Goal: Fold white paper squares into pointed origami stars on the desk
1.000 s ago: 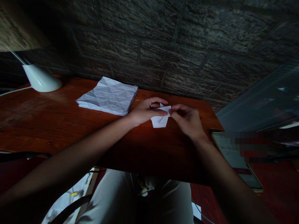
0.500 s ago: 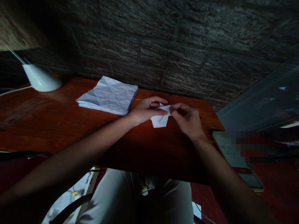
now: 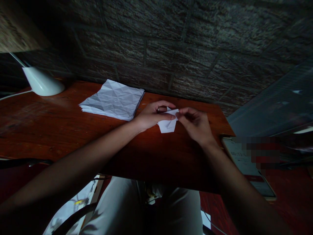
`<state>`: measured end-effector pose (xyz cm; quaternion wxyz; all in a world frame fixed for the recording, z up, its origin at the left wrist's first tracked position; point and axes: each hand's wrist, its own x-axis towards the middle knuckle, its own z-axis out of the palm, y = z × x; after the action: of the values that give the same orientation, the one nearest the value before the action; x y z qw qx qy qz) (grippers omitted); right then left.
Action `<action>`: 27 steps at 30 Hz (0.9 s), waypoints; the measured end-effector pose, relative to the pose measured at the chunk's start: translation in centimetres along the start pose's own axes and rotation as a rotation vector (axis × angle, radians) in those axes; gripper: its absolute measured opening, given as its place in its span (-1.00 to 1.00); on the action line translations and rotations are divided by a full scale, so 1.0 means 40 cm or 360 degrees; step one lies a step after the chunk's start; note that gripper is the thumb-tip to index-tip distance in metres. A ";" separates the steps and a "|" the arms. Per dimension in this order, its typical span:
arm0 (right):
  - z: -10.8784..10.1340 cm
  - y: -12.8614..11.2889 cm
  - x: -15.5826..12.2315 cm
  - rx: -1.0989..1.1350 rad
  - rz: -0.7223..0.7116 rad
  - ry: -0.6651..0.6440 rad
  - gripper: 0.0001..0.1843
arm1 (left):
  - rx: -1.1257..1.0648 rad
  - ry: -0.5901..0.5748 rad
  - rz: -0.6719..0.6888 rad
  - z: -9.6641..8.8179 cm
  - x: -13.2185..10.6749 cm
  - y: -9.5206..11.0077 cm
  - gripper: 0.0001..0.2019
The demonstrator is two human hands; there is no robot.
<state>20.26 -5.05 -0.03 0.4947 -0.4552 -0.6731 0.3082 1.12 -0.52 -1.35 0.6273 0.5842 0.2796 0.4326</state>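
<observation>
Holding a small folded paper (image 3: 168,127) just right of the centre of the frame, between two busy hands. Gripping from the left side with the left hand (image 3: 150,116), thumb across the near face and a finger arched behind the top edge, presumably to press the layers together. Pinching near the upper right corner of the paper with the thumb and fingertips of the right hand (image 3: 197,124), likely for fine control over so narrow an edge; cannot tell exactly how much paper lies between those fingertips. Held low over the wooden table (image 3: 49,120), perhaps for steadiness; too dark to tell contact or gap below.

Left of centre, near the brick wall (image 3: 166,39), notice a stack (image 3: 113,98) of white sheets with triangular creases, lying just beyond the left wrist, probably to leave room for both hands. Toward the upper left, see a lamp (image 3: 44,83) with its base on the tabletop, well apart from the paper. At the right of the frame, beyond the right forearm, find a device (image 3: 251,174) with digits on its screen, perhaps placed there for easy glancing
</observation>
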 end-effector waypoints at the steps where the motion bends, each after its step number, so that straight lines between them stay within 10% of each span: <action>1: 0.002 0.000 0.000 0.0049 0.0018 0.0001 -0.77 | -0.0015 0.0011 0.0005 -0.001 0.001 0.000 -0.56; 9: 0.008 0.013 -0.001 0.0312 0.0318 -0.0196 -0.33 | -0.0112 0.0181 0.0004 -0.011 0.012 -0.005 -0.59; 27: 0.024 0.007 0.002 0.0337 0.0339 -0.0064 -0.29 | -0.0097 0.0219 0.0032 -0.008 0.009 0.001 -0.60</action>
<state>19.42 -4.83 -0.54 0.4909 -0.4631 -0.5945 0.4371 1.00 -0.06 -1.31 0.6196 0.5365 0.3030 0.4863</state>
